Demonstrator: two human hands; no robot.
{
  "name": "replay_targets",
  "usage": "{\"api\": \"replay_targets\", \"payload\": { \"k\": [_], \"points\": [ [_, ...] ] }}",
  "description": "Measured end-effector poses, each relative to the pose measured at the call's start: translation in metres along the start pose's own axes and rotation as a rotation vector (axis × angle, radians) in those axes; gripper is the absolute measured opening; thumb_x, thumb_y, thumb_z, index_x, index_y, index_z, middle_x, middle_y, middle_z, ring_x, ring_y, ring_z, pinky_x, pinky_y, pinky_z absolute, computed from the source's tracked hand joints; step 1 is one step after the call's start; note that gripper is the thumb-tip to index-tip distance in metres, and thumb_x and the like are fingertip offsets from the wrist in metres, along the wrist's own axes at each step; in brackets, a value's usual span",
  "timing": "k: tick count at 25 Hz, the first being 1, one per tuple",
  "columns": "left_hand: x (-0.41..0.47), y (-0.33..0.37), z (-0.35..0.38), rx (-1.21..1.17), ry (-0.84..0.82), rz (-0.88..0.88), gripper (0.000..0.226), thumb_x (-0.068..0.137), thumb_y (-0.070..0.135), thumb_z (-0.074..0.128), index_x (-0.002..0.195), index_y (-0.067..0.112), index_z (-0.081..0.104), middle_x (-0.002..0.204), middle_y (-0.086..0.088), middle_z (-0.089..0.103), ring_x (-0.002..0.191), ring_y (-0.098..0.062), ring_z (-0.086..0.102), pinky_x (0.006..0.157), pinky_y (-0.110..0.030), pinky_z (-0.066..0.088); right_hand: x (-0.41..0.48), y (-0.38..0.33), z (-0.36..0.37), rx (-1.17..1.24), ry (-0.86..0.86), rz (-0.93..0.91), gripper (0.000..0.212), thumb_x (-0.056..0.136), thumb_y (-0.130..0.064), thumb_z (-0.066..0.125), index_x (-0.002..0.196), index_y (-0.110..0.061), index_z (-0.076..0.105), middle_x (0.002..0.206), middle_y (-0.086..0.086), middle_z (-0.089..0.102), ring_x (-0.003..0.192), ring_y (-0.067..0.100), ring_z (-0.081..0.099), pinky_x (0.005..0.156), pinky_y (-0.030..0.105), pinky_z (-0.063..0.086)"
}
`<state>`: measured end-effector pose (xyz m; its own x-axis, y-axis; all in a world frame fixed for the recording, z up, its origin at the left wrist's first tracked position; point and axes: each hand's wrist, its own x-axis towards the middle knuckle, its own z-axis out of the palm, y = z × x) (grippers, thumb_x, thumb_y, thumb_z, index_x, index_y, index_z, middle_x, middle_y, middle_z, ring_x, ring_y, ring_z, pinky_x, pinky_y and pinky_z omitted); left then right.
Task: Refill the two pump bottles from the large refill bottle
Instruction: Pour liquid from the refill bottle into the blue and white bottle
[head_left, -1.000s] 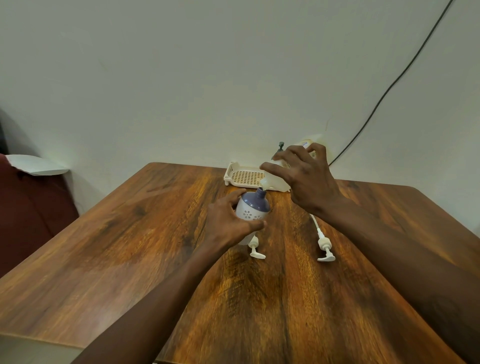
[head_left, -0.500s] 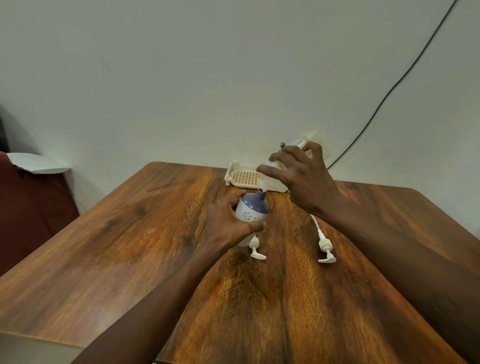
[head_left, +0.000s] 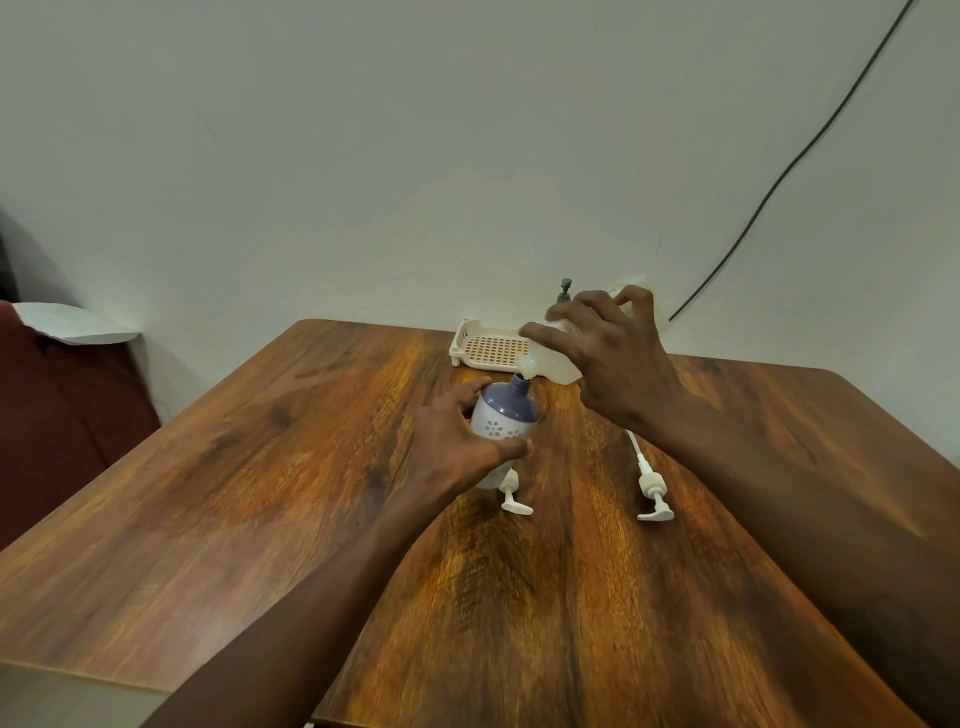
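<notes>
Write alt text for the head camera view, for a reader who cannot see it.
A person's right hand tips a pale refill bottle so its spout meets the neck of a purple-topped white bottle, which the left hand steadies on a wooden table. Two removed white pump heads lie nearby; a cream slotted tray sits behind.

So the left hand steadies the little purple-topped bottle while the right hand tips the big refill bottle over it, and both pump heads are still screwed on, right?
Not quite. The head view shows both pump heads lying loose on the table: one beside the purple-topped bottle, the other further right. The rest holds: the left hand steadies it while the right hand tips the refill bottle over its open neck.
</notes>
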<state>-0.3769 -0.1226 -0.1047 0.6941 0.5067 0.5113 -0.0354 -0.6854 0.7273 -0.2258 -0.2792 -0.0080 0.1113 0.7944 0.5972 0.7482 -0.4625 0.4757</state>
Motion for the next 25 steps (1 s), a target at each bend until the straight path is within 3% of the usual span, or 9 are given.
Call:
{"api": "replay_targets", "payload": {
  "k": [6, 10, 13, 17, 20, 25],
  "points": [
    [0.002, -0.002, 0.004, -0.028, 0.001, -0.015, 0.087, 0.059, 0.045, 0.096, 0.136, 0.024, 0.062, 0.118, 0.012, 0.069, 0.097, 0.0, 0.065, 0.077, -0.006, 0.049, -0.021, 0.001, 0.018, 0.219, -0.055, 0.189, 0.077, 0.07, -0.041, 0.082, 0.141, -0.036, 0.051, 0.131, 0.0, 0.067, 0.122, 0.028, 0.055, 0.093, 0.049, 0.037],
    [0.004, -0.004, 0.003, -0.117, 0.009, -0.055, 0.083, 0.061, 0.035, 0.099, 0.134, 0.031, 0.06, 0.114, 0.019, 0.065, 0.095, 0.01, 0.063, 0.073, -0.003, 0.05, -0.036, 0.004, 0.031, 0.561, -0.114, 0.378, 0.082, 0.065, -0.057, 0.08, 0.14, -0.033, 0.055, 0.127, 0.001, 0.068, 0.109, 0.021, 0.057, 0.086, 0.041, 0.049],
    [0.006, -0.011, 0.002, -0.158, 0.033, -0.076, 0.089, 0.059, 0.047, 0.096, 0.138, 0.029, 0.059, 0.126, 0.013, 0.069, 0.108, 0.001, 0.068, 0.084, -0.015, 0.057, -0.046, 0.005, 0.046, 0.794, -0.133, 0.557, 0.091, 0.06, -0.047, 0.094, 0.139, -0.025, 0.056, 0.132, 0.002, 0.064, 0.108, 0.013, 0.056, 0.086, 0.035, 0.056],
    [0.009, -0.018, 0.001, -0.152, 0.059, -0.088, 0.106, 0.056, 0.052, 0.095, 0.149, 0.028, 0.049, 0.141, 0.006, 0.063, 0.118, -0.009, 0.065, 0.091, -0.027, 0.059, -0.06, 0.006, 0.068, 0.868, -0.227, 0.686, 0.101, 0.056, -0.057, 0.092, 0.142, -0.023, 0.052, 0.138, 0.003, 0.06, 0.114, 0.022, 0.063, 0.087, 0.044, 0.062],
    [0.01, -0.021, -0.002, -0.155, 0.051, -0.084, 0.109, 0.055, 0.056, 0.093, 0.15, 0.029, 0.048, 0.143, 0.005, 0.062, 0.117, -0.008, 0.064, 0.086, -0.02, 0.057, -0.063, 0.007, 0.074, 0.886, -0.254, 0.726, 0.103, 0.057, -0.06, 0.091, 0.143, -0.023, 0.05, 0.139, 0.003, 0.061, 0.112, 0.022, 0.064, 0.087, 0.045, 0.062],
    [0.013, -0.02, -0.006, -0.202, 0.07, -0.094, 0.105, 0.063, 0.037, 0.098, 0.152, 0.03, 0.042, 0.147, 0.007, 0.056, 0.121, -0.007, 0.058, 0.078, -0.003, 0.048, -0.065, 0.01, 0.073, 0.859, -0.299, 0.68, 0.109, 0.056, -0.074, 0.084, 0.146, -0.027, 0.045, 0.141, 0.002, 0.058, 0.118, 0.024, 0.061, 0.09, 0.047, 0.06]
  ]
}}
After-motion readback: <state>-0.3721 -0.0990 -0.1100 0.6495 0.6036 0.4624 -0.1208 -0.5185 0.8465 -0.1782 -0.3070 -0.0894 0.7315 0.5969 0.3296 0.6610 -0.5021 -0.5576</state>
